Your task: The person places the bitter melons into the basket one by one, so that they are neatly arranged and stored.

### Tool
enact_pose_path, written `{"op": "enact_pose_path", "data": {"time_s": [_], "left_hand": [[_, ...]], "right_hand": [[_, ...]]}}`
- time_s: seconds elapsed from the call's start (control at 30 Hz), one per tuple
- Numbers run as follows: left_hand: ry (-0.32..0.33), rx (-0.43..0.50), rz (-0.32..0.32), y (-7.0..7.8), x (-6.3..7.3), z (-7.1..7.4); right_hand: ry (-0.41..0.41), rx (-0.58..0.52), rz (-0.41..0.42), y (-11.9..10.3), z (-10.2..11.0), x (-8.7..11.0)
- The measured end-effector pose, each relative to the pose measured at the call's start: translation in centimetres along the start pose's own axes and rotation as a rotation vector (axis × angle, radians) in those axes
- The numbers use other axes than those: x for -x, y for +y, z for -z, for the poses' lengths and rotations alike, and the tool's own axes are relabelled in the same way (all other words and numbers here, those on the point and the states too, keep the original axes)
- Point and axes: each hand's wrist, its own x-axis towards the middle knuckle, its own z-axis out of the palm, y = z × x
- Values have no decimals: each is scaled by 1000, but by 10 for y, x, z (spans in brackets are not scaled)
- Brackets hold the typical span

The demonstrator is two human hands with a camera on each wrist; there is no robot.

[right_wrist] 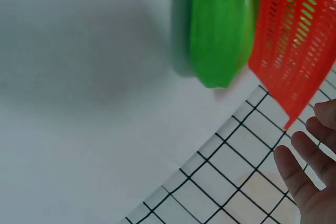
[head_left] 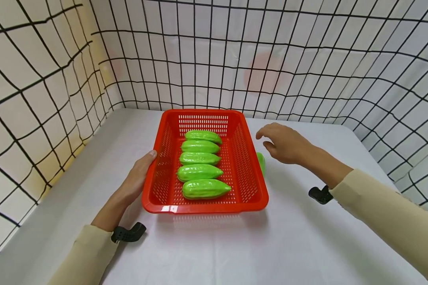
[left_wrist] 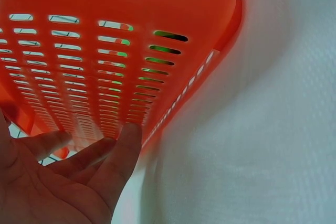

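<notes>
A red slotted basket (head_left: 247, 166) stands on the white table and holds several glossy green gourd-shaped toys (head_left: 199, 172) laid in a row. My left hand (head_left: 137, 176) rests with straight fingers (left_wrist: 118, 153) against the basket's left wall (left_wrist: 105, 61), thumb at the rim. One more green toy (head_left: 261, 162) lies on the table right beside the basket's right wall, seen close in the right wrist view (right_wrist: 220, 30). My right hand (head_left: 283, 142) hovers above it with relaxed, spread fingers (right_wrist: 299, 174), holding nothing.
White walls with a black grid (head_left: 306, 75) enclose the table (head_left: 214, 245) on the left, back and right. The basket's right wall (right_wrist: 294, 40) stands close to the loose toy.
</notes>
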Motion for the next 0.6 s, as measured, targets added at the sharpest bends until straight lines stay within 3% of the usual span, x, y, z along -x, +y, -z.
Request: {"op": "enact_pose_path", "data": {"time_s": [0.23,0.6], "left_hand": [[1,12,9,0,-1,1],[10,2,-2,-1,0,-1]], "right_hand": [[-105,-6,-44,15,-16,7],[-176,-42,28,20,-40,10]]}}
